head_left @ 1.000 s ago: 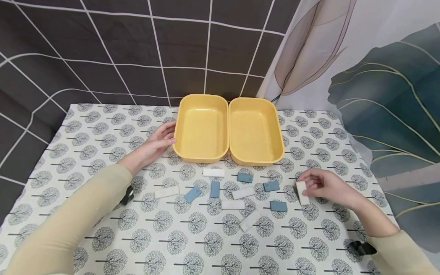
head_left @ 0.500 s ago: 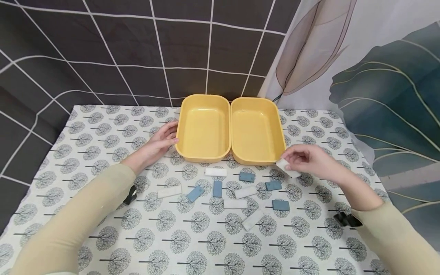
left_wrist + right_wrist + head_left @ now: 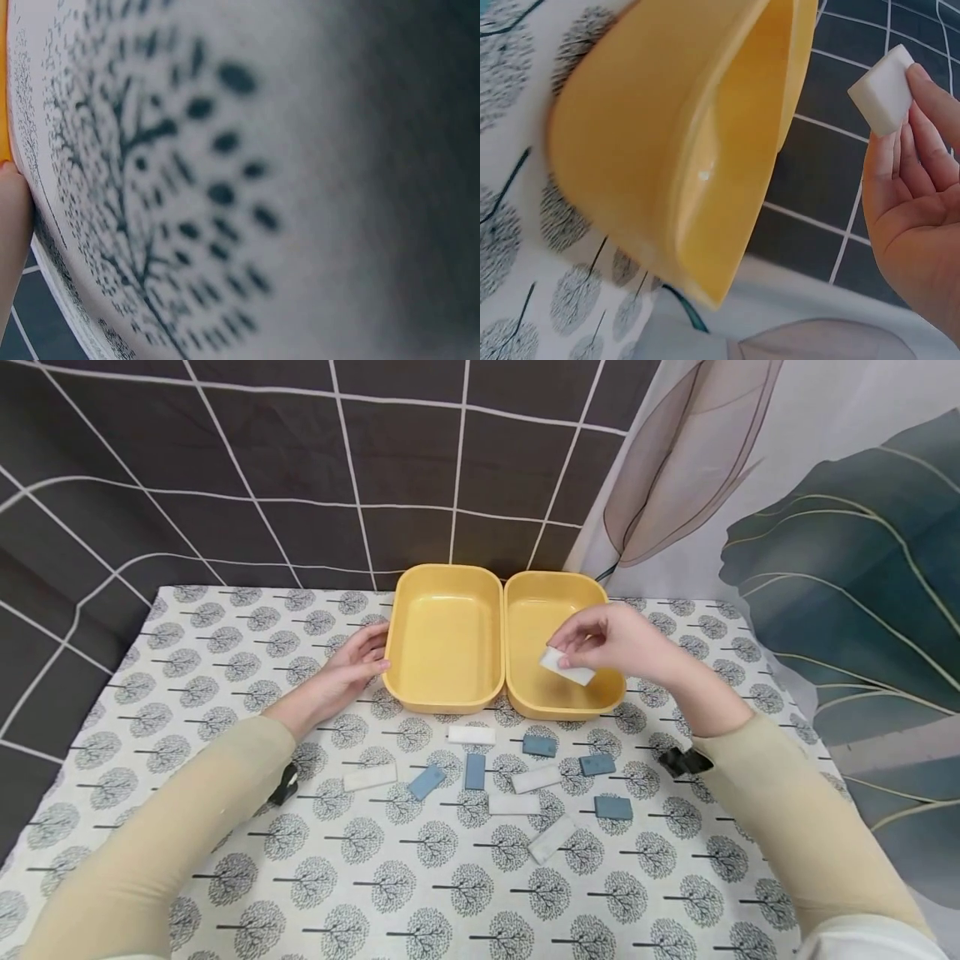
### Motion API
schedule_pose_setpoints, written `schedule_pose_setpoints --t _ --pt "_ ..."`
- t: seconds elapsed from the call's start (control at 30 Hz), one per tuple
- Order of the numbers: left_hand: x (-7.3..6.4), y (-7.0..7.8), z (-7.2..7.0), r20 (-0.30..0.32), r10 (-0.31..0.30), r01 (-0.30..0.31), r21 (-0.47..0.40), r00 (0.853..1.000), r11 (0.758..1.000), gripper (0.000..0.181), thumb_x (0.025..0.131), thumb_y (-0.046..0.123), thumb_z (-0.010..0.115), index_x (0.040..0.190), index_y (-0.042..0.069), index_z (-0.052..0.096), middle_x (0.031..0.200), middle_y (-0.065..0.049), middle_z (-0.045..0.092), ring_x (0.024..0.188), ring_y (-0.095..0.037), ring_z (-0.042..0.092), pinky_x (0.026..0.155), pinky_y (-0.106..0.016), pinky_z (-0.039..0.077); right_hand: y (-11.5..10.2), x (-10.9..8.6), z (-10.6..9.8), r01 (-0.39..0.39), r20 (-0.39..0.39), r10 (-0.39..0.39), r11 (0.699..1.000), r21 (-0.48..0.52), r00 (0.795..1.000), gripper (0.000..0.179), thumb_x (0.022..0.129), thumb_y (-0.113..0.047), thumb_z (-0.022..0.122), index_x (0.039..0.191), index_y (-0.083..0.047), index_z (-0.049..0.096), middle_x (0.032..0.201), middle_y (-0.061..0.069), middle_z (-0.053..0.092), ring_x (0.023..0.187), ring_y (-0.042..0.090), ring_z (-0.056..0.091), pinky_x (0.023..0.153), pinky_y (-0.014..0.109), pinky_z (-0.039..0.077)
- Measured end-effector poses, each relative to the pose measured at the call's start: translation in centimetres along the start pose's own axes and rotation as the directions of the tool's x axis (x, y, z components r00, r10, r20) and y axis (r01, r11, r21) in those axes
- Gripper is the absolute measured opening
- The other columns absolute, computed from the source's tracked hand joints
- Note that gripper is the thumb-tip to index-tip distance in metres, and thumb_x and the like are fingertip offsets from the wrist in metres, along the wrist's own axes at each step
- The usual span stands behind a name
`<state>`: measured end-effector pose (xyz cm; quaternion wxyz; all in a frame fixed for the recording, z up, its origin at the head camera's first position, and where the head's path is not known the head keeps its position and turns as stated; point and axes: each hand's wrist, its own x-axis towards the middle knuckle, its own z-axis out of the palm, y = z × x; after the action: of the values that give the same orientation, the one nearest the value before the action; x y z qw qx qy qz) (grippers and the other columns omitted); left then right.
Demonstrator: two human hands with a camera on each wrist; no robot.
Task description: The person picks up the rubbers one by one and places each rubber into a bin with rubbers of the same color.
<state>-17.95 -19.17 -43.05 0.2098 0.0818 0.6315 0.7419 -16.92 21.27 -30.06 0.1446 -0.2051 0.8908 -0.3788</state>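
My right hand (image 3: 622,639) pinches a white rectangular block (image 3: 573,670) between thumb and fingers, above the right yellow bin (image 3: 564,712). The right wrist view shows the block (image 3: 885,90) held at the fingertips, clear of the bin's rim. My left hand (image 3: 347,672) rests against the outer left side of the left yellow bin (image 3: 446,703), its thumb touching the rim. Only the thumb (image 3: 11,217) and a strip of yellow show in the left wrist view. Both bins look bare inside, though my right hand covers part of the right one.
Several white blocks (image 3: 513,804) and blue blocks (image 3: 612,808) lie scattered on the tree-print cloth (image 3: 337,893) in front of the bins. Behind the table hangs a dark gridded curtain (image 3: 300,460), with a leaf-patterned curtain (image 3: 847,610) on the right.
My right hand has carried the white block left and away from me, from the right of the loose blocks to above the right bin. The left hand stays at its bin.
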Motion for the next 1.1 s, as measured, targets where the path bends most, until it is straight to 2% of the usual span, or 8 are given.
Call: schedule_pose_setpoints --t 0.13,0.3,0.57,0.87,1.1 --pt "0.0 -0.1 -0.1 -0.002 -0.004 0.004 0.001 1.000 1.000 0.078 0.098 -0.005 0.054 0.167 0.002 0.018 0.172 -0.020 0.022 0.145 -0.016 0.041 0.137 -0.040 0.023 -0.6 2.1 0.5 0.011 0.022 -0.012 1.000 0.028 1.000 0.021 0.085 0.001 0.085 0.105 0.000 0.080 0.102 0.013 0.081 0.083 0.008 0.072 0.075 0.019 0.064" --pt "0.0 -0.2 -0.3 -0.001 -0.005 0.005 -0.004 1.000 1.000 0.078 0.098 -0.005 0.055 0.167 0.002 0.018 0.173 -0.020 0.021 0.151 -0.022 0.036 0.137 -0.041 0.022 -1.6 4.9 1.9 0.106 0.069 -0.109 0.993 0.047 0.992 0.019 0.086 0.003 0.083 0.105 0.002 0.080 0.100 0.015 0.081 0.082 0.007 0.071 0.077 0.018 0.062" --pt "0.2 -0.2 -0.2 -0.003 0.001 -0.001 -0.004 1.000 1.000 0.077 0.098 -0.008 0.050 0.167 0.002 0.019 0.171 -0.019 0.024 0.146 -0.017 0.041 0.137 -0.040 0.024 -3.1 8.2 5.2 0.172 0.133 -0.177 0.984 0.047 0.975 0.019 0.086 0.000 0.085 0.105 0.000 0.081 0.101 0.014 0.081 0.083 0.008 0.070 0.079 0.017 0.060" --pt "0.2 0.0 -0.1 -0.003 0.000 0.000 0.001 1.000 1.000 0.078 0.097 -0.008 0.051 0.167 0.002 0.017 0.172 -0.021 0.022 0.146 -0.018 0.041 0.137 -0.042 0.024 -3.4 10.4 8.4 0.178 0.175 -0.196 0.977 0.115 0.965 0.019 0.087 0.004 0.083 0.106 0.004 0.080 0.103 0.017 0.081 0.086 0.011 0.071 0.083 0.021 0.062" --pt "0.2 -0.1 -0.1 -0.010 -0.006 0.006 0.011 1.000 1.000 0.076 0.098 -0.009 0.048 0.167 0.002 0.018 0.172 -0.021 0.023 0.145 -0.017 0.041 0.137 -0.042 0.024 -2.8 11.4 10.3 0.182 0.222 -0.194 0.980 0.075 0.955 0.018 0.089 0.004 0.081 0.107 0.005 0.080 0.105 0.019 0.081 0.092 0.020 0.074 0.088 0.026 0.064"
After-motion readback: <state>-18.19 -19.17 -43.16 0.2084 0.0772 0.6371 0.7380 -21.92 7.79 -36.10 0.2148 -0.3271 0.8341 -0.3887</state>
